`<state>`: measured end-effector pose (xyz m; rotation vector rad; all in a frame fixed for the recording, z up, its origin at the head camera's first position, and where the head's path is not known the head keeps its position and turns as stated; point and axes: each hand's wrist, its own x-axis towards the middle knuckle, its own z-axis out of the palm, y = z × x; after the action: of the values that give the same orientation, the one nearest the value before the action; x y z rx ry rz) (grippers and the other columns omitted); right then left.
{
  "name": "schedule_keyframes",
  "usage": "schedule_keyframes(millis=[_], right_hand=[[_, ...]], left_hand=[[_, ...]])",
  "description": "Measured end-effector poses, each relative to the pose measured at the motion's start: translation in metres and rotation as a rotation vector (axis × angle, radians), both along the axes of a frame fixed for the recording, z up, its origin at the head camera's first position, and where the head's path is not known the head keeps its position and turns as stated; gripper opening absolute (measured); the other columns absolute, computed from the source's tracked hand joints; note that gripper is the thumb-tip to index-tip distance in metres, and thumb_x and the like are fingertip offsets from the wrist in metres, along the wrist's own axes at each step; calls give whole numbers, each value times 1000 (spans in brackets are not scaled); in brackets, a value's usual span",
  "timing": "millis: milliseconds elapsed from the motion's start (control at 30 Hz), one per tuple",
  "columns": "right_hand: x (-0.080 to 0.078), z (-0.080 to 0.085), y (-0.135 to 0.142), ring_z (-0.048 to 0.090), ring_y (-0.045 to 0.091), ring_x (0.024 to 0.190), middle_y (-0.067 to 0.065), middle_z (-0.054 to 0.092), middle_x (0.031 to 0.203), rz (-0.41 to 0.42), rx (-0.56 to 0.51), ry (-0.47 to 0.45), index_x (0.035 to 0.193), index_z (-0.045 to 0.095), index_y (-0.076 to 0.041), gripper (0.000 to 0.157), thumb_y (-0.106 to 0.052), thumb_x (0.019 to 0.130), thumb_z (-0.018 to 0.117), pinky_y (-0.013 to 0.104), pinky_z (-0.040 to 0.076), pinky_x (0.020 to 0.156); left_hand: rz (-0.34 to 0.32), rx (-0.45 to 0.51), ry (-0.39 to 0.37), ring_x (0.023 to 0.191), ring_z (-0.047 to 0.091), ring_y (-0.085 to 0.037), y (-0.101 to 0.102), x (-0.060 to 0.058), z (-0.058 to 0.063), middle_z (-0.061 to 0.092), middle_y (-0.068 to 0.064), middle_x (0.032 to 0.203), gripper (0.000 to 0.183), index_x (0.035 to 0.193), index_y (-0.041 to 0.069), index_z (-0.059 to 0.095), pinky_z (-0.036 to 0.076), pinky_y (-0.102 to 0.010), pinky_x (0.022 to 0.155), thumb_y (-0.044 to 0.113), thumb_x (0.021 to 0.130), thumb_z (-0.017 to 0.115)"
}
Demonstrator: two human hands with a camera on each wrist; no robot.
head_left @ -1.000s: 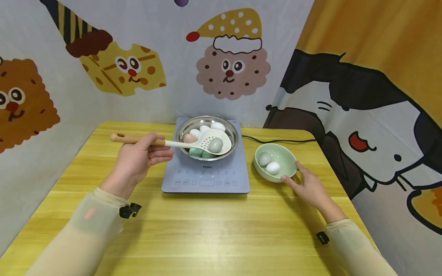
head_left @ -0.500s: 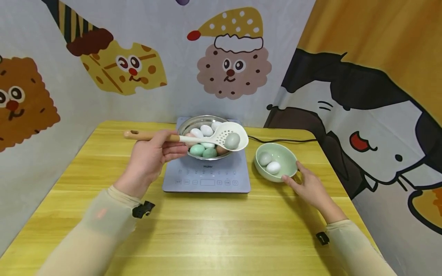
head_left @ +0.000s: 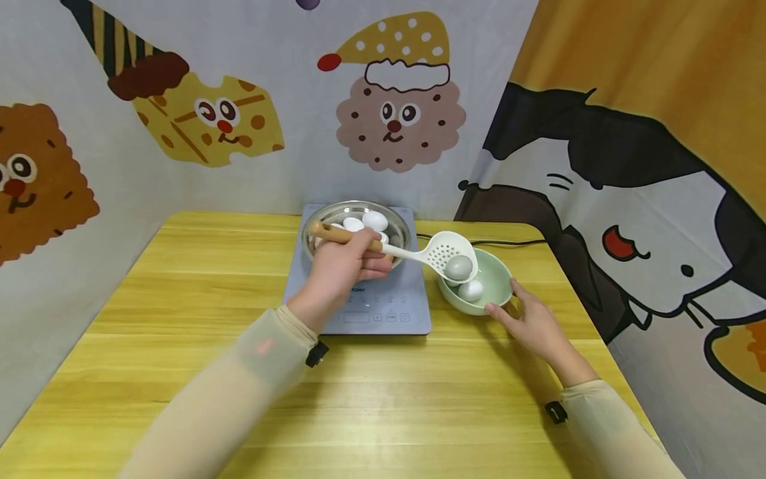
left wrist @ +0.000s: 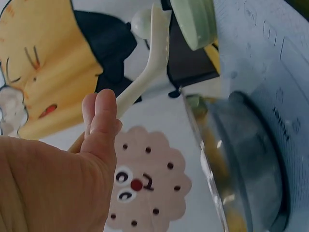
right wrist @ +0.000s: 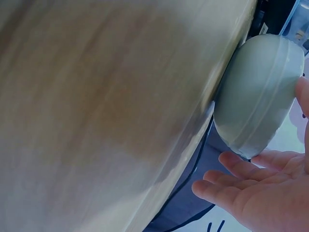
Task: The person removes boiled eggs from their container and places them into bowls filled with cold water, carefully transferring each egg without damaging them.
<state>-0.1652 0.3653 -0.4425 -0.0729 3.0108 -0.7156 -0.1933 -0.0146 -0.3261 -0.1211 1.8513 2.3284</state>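
While the left hand (head_left: 341, 266) pinches the wooden handle of a white slotted spoon (head_left: 402, 252), the right hand (head_left: 535, 319) rests at the near right side of a pale green bowl (head_left: 493, 279). The left grip is clasped round that handle between the thumb and the fingers; the right grip is slack, its thumb and forefinger against the pale green bowl and its other fingers loosely extended, as the right wrist view shows.

A grey-green egg (head_left: 458, 267) lies in the perforated head of the slotted spoon, just above the left part of the pale green bowl. Inside the pale green bowl sits a white egg (head_left: 471, 291), and beside it a greyish egg (head_left: 453, 283) that the spoon's head mostly hides.

To the left of the pale green bowl, a steel pan (head_left: 397, 223) stands on a Haier induction cooktop (head_left: 395, 286); it holds several white eggs (head_left: 375, 221), partly covered from the head view by the left hand. Behind the pale green bowl, a black power cord (head_left: 509, 243) runs across the wood-grain counter (head_left: 389, 399). Farther back hangs a cartoon-printed cloth (head_left: 323, 166).
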Motion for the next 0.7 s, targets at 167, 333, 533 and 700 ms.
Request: schedule_keyframes(millis=[167,333,533,700], right_hand=[[1,1,-2,38,60,149,36,34,167,-3,-4,-1,168,21,5,101,-63,103,61,75,40,118],[1,1,-2,37,59,151,35,33,168,-4,-14,-5,168,20,4,102,-63,103,61,75,39,119],[0,0,-1,36,60,151,35,33,168,-5,-24,-9,168,19,3,102,-63,103,61,75,39,119],[0,0,-1,37,60,150,36,33,167,-11,-18,-11,168,20,5,102,-63,103,61,75,39,119]], left_hand=[[33,-129,56,74,80,-21,18,0,-7,80,-17,89,30,111,-2,75,70,-36,77,23,103,61],[44,-265,161,75,80,-23,29,2,-11,79,-20,83,36,96,-3,76,69,-33,74,28,103,60],[-20,-401,245,88,81,-22,33,5,-17,81,-9,94,33,107,11,81,63,-30,85,37,105,61],[-141,-496,417,99,71,-16,34,11,-23,80,-6,109,30,125,16,80,59,-32,88,33,106,64]])
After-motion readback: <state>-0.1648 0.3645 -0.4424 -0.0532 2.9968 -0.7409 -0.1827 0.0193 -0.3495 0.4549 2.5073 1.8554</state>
